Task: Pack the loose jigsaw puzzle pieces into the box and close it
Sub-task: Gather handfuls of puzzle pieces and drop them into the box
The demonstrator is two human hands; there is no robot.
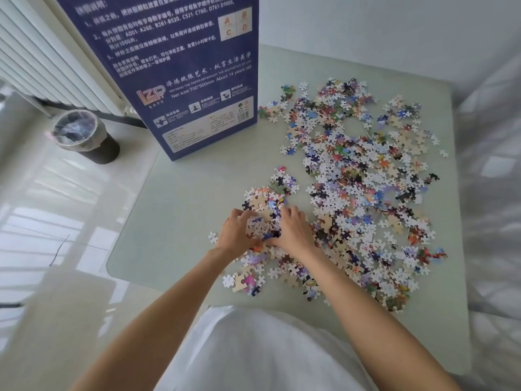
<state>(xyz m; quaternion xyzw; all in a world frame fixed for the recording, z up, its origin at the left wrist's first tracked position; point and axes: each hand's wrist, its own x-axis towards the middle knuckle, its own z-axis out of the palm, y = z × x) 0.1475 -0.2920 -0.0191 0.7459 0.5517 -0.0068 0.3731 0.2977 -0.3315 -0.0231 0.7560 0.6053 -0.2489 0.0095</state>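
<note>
The left hand [235, 234] and the right hand [293, 231] cup a small heap of puzzle pieces [263, 221] between them, with the fingers curled around its two sides. Many more loose pieces [363, 179] lie on the table [180, 210] beyond and to the right of the right fingers. The blue box [180, 69] stands upright far ahead of the left fingertips.
</note>
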